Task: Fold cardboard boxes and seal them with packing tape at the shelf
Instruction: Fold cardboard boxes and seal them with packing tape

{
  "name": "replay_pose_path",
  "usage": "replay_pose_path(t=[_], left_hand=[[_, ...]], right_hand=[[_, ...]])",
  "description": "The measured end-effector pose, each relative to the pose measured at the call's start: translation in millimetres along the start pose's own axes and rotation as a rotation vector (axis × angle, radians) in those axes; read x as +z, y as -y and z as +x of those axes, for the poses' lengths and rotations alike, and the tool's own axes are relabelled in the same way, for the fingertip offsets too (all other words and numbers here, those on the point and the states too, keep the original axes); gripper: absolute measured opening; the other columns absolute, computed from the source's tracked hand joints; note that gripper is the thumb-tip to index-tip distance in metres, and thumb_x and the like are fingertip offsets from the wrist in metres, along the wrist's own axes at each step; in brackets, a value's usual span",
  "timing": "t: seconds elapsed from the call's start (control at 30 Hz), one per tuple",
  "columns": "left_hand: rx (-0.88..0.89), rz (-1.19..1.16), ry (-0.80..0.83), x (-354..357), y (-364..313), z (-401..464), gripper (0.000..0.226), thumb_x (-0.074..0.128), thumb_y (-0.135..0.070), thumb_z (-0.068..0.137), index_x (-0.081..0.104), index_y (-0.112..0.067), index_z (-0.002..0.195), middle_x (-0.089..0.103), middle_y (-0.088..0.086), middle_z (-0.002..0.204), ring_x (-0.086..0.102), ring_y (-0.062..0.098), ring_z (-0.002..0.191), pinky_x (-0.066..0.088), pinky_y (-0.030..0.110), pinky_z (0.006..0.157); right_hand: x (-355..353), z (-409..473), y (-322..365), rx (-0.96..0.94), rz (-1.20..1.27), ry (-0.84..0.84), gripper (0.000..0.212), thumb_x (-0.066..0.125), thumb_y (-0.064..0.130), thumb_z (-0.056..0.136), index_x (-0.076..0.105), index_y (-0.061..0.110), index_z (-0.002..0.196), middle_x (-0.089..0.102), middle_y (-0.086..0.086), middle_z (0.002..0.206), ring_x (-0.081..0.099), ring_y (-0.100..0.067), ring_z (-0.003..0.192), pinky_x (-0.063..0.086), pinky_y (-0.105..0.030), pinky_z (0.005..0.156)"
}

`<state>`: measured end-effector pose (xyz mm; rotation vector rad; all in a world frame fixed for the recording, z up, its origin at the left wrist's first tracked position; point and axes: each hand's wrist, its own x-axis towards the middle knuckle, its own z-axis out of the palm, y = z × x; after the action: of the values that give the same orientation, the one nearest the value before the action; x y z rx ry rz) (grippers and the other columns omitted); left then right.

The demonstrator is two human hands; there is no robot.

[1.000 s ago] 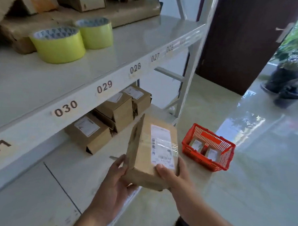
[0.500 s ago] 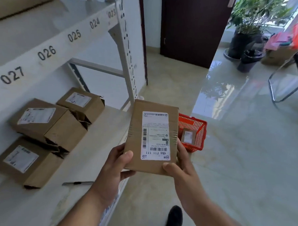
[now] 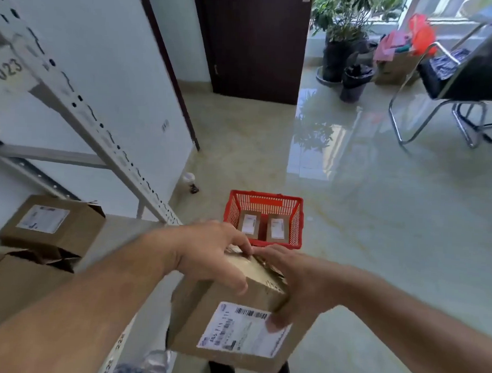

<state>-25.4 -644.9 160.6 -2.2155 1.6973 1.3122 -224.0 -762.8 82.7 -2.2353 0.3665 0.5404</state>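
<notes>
Head view: shelf (image 3: 141, 232) at left. Left hand (image 3: 208, 255) curled over taped top of labelled box (image 3: 233, 321), held mid-air; right hand (image 3: 294, 284) grips right edge. Press tape flat along seam, support underneath. Red basket (image 3: 297, 216) beyond.

We face a pale wall (image 3: 109, 53) at left and a dark door (image 3: 254, 40) at top centre; daylight glares off the glossy floor (image 3: 378, 220), with potted plants (image 3: 344, 35) and a metal-framed chair (image 3: 454, 91) at upper right.
</notes>
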Motion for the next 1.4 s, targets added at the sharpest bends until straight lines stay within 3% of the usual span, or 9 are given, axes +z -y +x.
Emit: replay_pose_path(t=[0.1, 0.27, 0.4, 0.47, 0.6, 0.77, 1.0, 1.17, 1.4], left_hand=[[0.096, -0.232, -0.024, -23, -5, 28, 0.051, 0.073, -0.044, 0.081, 0.056, -0.052, 0.129, 0.05, -0.029, 0.129, 0.057, -0.004, 0.108, 0.056, 0.027, 0.087], [-0.096, -0.84, -0.797, -9, 42, 81, 0.037, 0.059, -0.056, 0.097, 0.06, -0.035, 0.128, 0.062, -0.017, 0.118, 0.062, 0.013, 0.117, 0.048, 0.032, 0.092], [-0.116, -1.168, -0.421, 43, 58, 127, 0.043, 0.047, -0.061, 0.1, 0.063, -0.032, 0.127, 0.072, -0.011, 0.121, 0.066, 0.01, 0.116, 0.047, 0.029, 0.091], [-0.081, -1.287, -0.299, 52, 67, 151, 0.045, 0.041, -0.057, 0.103, 0.063, -0.033, 0.134, 0.073, -0.013, 0.124, 0.067, 0.003, 0.116, 0.047, 0.029, 0.099], [-0.132, -1.276, -0.26, 37, 102, 213, 0.053, 0.042, -0.077, 0.095, 0.058, -0.051, 0.138, 0.065, -0.024, 0.134, 0.053, 0.003, 0.135, 0.03, 0.04, 0.121], [-0.187, -1.221, -0.356, 11, 121, 278, 0.034, 0.035, -0.048, 0.109, 0.051, -0.041, 0.139, 0.054, -0.033, 0.119, 0.047, -0.003, 0.12, 0.03, 0.02, 0.103], [-0.358, -1.021, -0.452, 24, 189, 405, 0.02, 0.046, -0.026, 0.11, 0.064, -0.032, 0.115, 0.054, -0.033, 0.1, 0.052, -0.011, 0.098, 0.03, -0.009, 0.068], [-0.43, -0.941, -0.471, 63, 255, 509, 0.035, 0.046, -0.02, 0.109, 0.059, -0.025, 0.141, 0.056, -0.02, 0.117, 0.055, 0.001, 0.108, 0.034, -0.003, 0.073], [-0.524, -0.94, -0.393, 136, 342, 629, 0.039, 0.043, -0.014, 0.107, 0.056, -0.034, 0.138, 0.06, -0.017, 0.117, 0.054, -0.008, 0.09, 0.038, -0.002, 0.059]], right_hand=[[4, 3, -29, -0.004, 0.542, -0.017, 0.118, 0.095, 0.043, 0.064, 0.024, 0.046, 0.157, 0.055, 0.012, 0.141, 0.06, -0.015, 0.128, 0.056, -0.042, 0.103], [14, 32, -70, 0.106, 1.24, -0.375, 0.087, 0.09, 0.046, 0.077, 0.046, 0.027, 0.15, 0.07, -0.004, 0.134, 0.069, -0.03, 0.121, 0.055, -0.052, 0.102], [0, 72, -80, 0.195, 1.404, -0.527, 0.051, 0.072, 0.048, 0.093, 0.059, 0.031, 0.14, 0.073, 0.0, 0.129, 0.071, -0.025, 0.117, 0.057, -0.035, 0.078], [-11, 100, -88, 0.236, 1.421, -0.555, 0.048, 0.068, 0.049, 0.096, 0.06, 0.03, 0.139, 0.074, -0.002, 0.129, 0.071, -0.028, 0.117, 0.057, -0.036, 0.076], [-30, 166, -106, 0.401, 1.4, -0.678, 0.041, 0.056, 0.052, 0.103, 0.064, 0.03, 0.136, 0.075, 0.0, 0.125, 0.072, -0.024, 0.115, 0.055, -0.047, 0.101], [-42, 243, -134, 0.64, 1.255, -0.888, 0.032, 0.052, 0.052, 0.105, 0.072, 0.027, 0.112, 0.08, 0.006, 0.101, 0.077, -0.012, 0.091, 0.061, -0.033, 0.078], [-40, 354, -229, 0.801, 1.136, -0.805, 0.038, 0.04, 0.031, 0.101, 0.075, 0.02, 0.09, 0.076, -0.003, 0.097, 0.072, -0.019, 0.089, 0.061, -0.045, 0.077], [-5, 447, -315, 0.812, 1.085, -0.723, 0.027, 0.042, 0.03, 0.109, 0.063, 0.026, 0.125, 0.069, 0.006, 0.114, 0.064, -0.01, 0.102, 0.049, -0.028, 0.074], [64, 556, -415, 0.876, 1.037, -0.539, 0.023, 0.042, 0.028, 0.11, 0.065, 0.028, 0.109, 0.069, 0.006, 0.113, 0.063, -0.014, 0.105, 0.056, -0.041, 0.094]])
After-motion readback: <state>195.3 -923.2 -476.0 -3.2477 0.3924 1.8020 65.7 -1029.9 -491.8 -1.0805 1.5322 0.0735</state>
